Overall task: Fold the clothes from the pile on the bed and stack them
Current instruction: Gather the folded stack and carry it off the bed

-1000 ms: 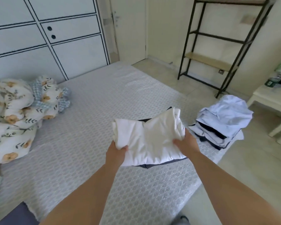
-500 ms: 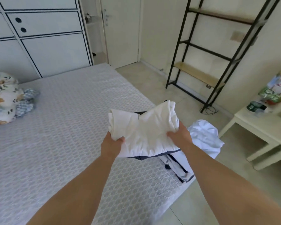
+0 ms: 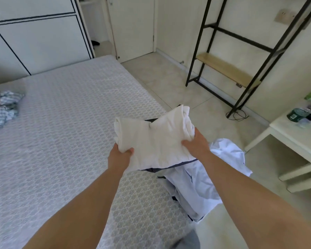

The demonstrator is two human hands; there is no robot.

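above the bed's [image 3: 61,123] corner, my left hand [image 3: 119,157] and right hand [image 3: 196,143] grip a folded white garment [image 3: 154,141] over the pale blue stack [image 3: 201,186].

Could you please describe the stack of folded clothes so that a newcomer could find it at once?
Find the grey patterned bed, then its near right corner. The stack of folded clothes lies there, pale blue with dark layers, unlike the white garment held above it.

Black metal shelf [image 3: 244,56], tiled floor [image 3: 178,90]
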